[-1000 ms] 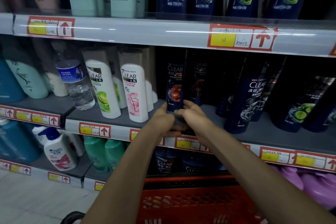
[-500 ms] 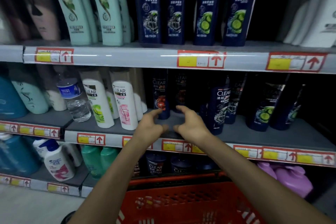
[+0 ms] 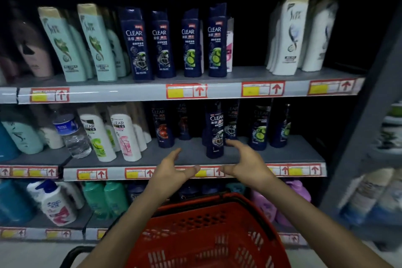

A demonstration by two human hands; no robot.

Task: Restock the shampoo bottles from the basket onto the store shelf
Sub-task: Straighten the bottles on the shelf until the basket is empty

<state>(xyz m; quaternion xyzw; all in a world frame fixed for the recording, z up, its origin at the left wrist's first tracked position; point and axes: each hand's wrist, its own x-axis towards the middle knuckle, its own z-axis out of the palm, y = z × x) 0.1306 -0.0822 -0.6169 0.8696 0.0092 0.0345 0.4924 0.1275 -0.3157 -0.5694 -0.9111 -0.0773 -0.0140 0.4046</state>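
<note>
Dark blue Clear shampoo bottles stand on the middle shelf (image 3: 191,154); one with a red picture (image 3: 162,125) stands at the left of the dark row, and another (image 3: 215,131) stands nearer the front edge. My left hand (image 3: 174,168) and my right hand (image 3: 245,162) hover in front of the shelf edge, fingers spread and empty. The right fingertips are close to the front bottle, and whether they touch it I cannot tell. The red basket (image 3: 208,233) sits below my arms; its inside is hidden.
White Clear bottles (image 3: 125,135) and a water bottle (image 3: 71,132) stand to the left on the same shelf. The upper shelf (image 3: 245,72) holds more dark blue, pale green and white bottles. A grey shelf upright (image 3: 367,128) rises on the right.
Both hands let go of the dark bottle with the red picture, left it on the shelf and drew back, spreading apart. The view tilted upward.
</note>
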